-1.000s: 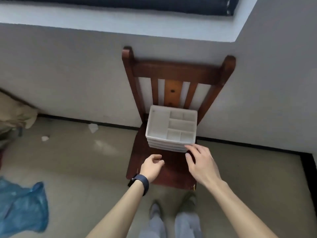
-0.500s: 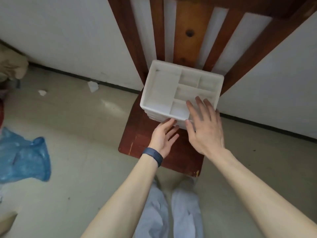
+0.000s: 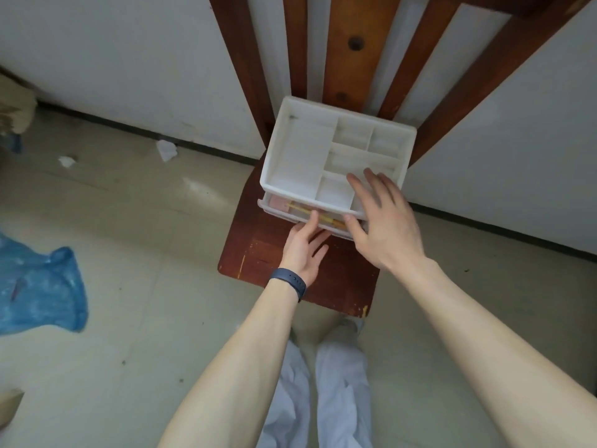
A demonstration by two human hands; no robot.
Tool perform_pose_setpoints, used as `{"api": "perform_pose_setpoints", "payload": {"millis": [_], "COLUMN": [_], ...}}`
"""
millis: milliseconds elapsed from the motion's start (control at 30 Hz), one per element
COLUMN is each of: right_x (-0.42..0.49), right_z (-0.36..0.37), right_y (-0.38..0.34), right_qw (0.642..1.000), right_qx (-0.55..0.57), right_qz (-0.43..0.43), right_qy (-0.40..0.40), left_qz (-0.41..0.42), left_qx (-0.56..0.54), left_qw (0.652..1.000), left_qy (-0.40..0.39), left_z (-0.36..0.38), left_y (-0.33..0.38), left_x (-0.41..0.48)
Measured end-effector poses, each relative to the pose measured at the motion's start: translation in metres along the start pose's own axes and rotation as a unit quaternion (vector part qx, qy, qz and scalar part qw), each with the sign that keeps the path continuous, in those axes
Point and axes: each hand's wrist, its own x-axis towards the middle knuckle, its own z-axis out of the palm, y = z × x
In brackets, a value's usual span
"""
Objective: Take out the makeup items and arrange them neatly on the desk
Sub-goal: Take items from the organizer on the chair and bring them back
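Observation:
A white plastic organiser [image 3: 303, 156] with empty compartments on top stands on a brown wooden chair [image 3: 258, 253] against the wall. Its top drawer [image 3: 274, 209] is slid out a little. Inside the drawer lie a pink item [image 3: 279, 202] and thin golden-yellow sticks [image 3: 300, 207]; the rest of the contents is hidden. My left hand [image 3: 302, 250] pinches the drawer's front edge, thumb on the rim and fingers below. My right hand [image 3: 381, 227] lies flat on the organiser's front right corner, fingers spread.
A crumpled blue plastic bag [image 3: 38, 286] lies on the tiled floor at the left. Scraps of white paper [image 3: 166, 150] sit near the wall's skirting. My legs and shoes are just below the chair's front edge. No desk is in view.
The view has come closer to the chair. My left hand took the drawer's front and the drawer slid out, showing its contents. My right hand settled flatter on the organiser's top.

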Motion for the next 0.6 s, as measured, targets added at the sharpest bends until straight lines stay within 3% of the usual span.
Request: {"api": "perform_pose_setpoints", "payload": {"millis": [233,600], "right_x": [-0.002,-0.002], "right_z": [-0.005,-0.003], "right_y": [-0.003,-0.016], "right_qw": [0.999,0.999], "right_qx": [-0.038,-0.043], "right_qz": [0.002,0.021], "right_qy": [-0.009,-0.006], "left_qz": [0.029,0.000], "left_qx": [0.067,0.102], "left_qw": [0.993,0.989], "left_qy": [0.093,0.110], "left_z": [-0.021,-0.035], "left_y": [-0.015,-0.019], "left_x": [-0.025,-0.037]}}
